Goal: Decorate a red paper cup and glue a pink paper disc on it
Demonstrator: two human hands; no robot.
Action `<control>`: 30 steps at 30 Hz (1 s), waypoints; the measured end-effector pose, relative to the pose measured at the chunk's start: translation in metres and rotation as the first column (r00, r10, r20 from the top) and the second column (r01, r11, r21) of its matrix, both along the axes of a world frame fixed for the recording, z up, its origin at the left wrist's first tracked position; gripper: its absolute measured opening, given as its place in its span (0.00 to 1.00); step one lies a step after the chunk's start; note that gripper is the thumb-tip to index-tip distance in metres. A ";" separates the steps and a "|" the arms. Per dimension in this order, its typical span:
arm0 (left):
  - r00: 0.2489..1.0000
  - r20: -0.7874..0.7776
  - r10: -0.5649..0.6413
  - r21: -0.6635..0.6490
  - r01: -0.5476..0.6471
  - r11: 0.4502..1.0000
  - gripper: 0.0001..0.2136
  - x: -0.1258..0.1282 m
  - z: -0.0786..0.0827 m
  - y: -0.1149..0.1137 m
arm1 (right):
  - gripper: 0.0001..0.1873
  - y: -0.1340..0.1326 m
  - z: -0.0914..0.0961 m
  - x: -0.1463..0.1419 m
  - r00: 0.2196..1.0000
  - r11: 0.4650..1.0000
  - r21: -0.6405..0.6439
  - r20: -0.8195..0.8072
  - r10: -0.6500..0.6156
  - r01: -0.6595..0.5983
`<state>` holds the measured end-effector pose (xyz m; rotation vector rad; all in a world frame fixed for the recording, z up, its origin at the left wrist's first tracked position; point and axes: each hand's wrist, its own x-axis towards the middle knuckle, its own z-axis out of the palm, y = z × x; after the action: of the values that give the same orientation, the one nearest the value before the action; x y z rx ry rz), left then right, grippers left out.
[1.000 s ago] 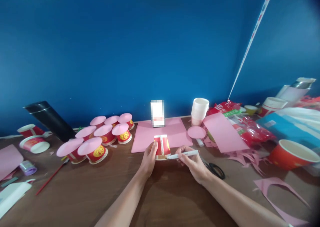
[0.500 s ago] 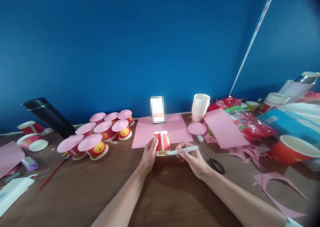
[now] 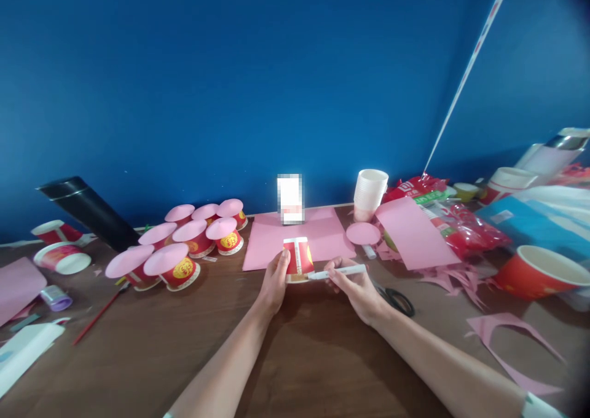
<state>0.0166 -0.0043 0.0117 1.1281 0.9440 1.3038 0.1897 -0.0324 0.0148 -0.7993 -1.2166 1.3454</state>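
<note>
A red and white paper cup [image 3: 298, 257] is gripped at its left side by my left hand [image 3: 275, 279]. The cup is upside down, its rim at the bottom. My right hand [image 3: 346, 279] pinches a white marker pen [image 3: 345, 272] held nearly level, its tip at the cup's lower right near the rim. A brownish-gold band shows along the lower part of the cup. Behind the cup a pink paper sheet [image 3: 262, 240] lies on the brown table [image 3: 295, 356].
Several upturned red cups with pink disc tops [image 3: 166, 259] stand left, near a black bottle [image 3: 87, 212] and red brush [image 3: 99, 316]. Right are stacked white cups [image 3: 370, 190], a pink disc [image 3: 363, 233], black scissors [image 3: 399, 302], paper scraps [image 3: 511, 344] and a red cup [image 3: 537, 276].
The pen tip has shifted slightly along the cup's lower edge, and the gold band there shows more plainly. The whole view has moved a little; both hands keep their holds.
</note>
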 end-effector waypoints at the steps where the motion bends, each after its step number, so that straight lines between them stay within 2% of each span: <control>1: 1.000 0.007 -0.001 -0.004 0.001 1.000 0.17 0.000 0.000 0.000 | 0.10 0.000 0.000 0.000 1.000 1.000 0.000 0.003 0.001 -0.001; 9: 1.000 0.013 0.000 -0.006 0.000 1.000 0.17 0.001 0.000 0.001 | 0.12 0.000 0.005 -0.002 0.998 0.998 -0.058 -0.044 -0.041 0.038; 19: 0.999 -0.011 0.054 -0.040 -0.054 0.998 0.20 0.002 0.005 -0.001 | 0.12 -0.001 0.002 -0.001 0.999 0.999 -0.032 -0.026 -0.038 0.037; 24: 0.999 -0.014 0.052 -0.047 -0.052 0.998 0.22 0.003 0.008 -0.002 | 0.13 -0.001 0.004 -0.002 0.999 0.997 -0.054 -0.021 -0.048 0.046; 30: 0.999 -0.008 0.048 -0.032 -0.048 0.998 0.23 0.004 0.007 -0.002 | 0.13 -0.001 0.003 -0.001 1.000 1.000 -0.024 -0.022 -0.021 0.020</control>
<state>0.0206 -0.0066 0.0189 1.0921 0.9995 1.3199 0.1886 -0.0330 0.0182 -0.8095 -1.1746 1.3509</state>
